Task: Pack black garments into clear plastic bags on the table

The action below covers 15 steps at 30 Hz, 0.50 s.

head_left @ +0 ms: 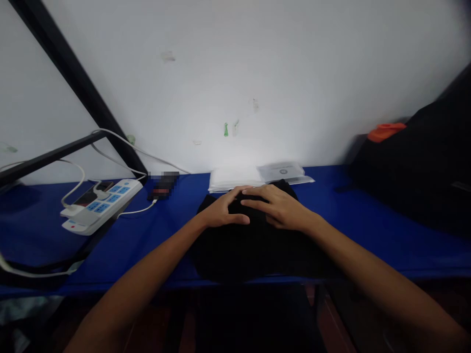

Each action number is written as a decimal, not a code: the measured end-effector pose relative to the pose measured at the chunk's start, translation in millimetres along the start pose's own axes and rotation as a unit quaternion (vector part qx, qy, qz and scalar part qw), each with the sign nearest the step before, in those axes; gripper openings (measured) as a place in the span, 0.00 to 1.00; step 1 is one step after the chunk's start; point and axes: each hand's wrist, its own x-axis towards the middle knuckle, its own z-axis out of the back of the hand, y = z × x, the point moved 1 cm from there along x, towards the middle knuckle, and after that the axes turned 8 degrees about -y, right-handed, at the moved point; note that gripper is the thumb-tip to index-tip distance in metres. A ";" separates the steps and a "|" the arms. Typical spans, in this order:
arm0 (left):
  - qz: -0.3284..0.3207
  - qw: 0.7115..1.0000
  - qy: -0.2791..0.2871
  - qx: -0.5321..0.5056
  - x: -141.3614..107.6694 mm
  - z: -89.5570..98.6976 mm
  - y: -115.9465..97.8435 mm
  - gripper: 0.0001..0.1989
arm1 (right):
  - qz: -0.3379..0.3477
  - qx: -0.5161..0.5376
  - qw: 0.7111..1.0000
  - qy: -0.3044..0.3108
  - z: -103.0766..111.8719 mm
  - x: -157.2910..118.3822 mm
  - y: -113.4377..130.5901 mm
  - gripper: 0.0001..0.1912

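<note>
BLUE TABLETOP (154, 230) VS. WHITE WALL (312, 73): BLACK CLOTH (235, 250) AT CTR., FRONT EDGE

Surface: tabletop blue, set along wall. Wall marked w/ tape scraps, some green (225, 129). Light dim, brightest at mid-wall. Reddish floor (333, 323) visible below front edge.

Hands: L hand (224, 210) and R hand (281, 208) both on cloth, fingers extended, thumb of L hand apart from its fingers; fingertips meet or nearly so, can't tell which. No grip seen on either.

Rear ctr.: white packets (233, 179) and clear packet (283, 171), just behind cloth.

L side: power strip (99, 208) w/ white plugs; dark device (164, 185), blurred, on white cable (137, 212); black frame (73, 73) slanting up.

R side: large black item (415, 166), poss. bag, w/ orange piece (386, 131) at its upper L.
</note>
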 end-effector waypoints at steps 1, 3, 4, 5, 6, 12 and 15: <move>0.001 1.000 0.012 -0.015 -0.2 -3.2 -1.6 0.40 | 0.001 -0.013 1.000 0.000 -1.6 0.0 0.9 0.33; 0.010 0.999 0.016 -0.040 -1.0 -4.2 -3.7 0.39 | -0.007 -0.023 1.000 0.005 -3.0 -0.9 1.1 0.35; 0.020 0.999 0.011 -0.049 -1.7 -2.1 -4.7 0.38 | -0.015 -0.018 1.000 0.011 -2.4 -1.7 0.4 0.35; 0.032 0.998 0.005 -0.053 -2.7 1.5 -5.9 0.38 | -0.024 -0.008 1.000 0.017 -0.9 -2.6 -0.7 0.35; 0.044 0.998 -0.001 -0.053 -4.0 6.5 -7.4 0.39 | -0.036 0.005 0.999 0.018 1.9 -3.7 -2.4 0.35; 0.093 0.995 0.008 -0.043 -12.2 49.4 -13.2 0.52 | -0.109 0.109 0.986 -0.068 34.2 -13.1 -20.6 0.24; 0.113 0.991 0.075 -0.020 -12.5 59.1 -12.4 0.52 | -0.145 0.165 0.975 -0.031 42.9 -18.8 -31.2 0.20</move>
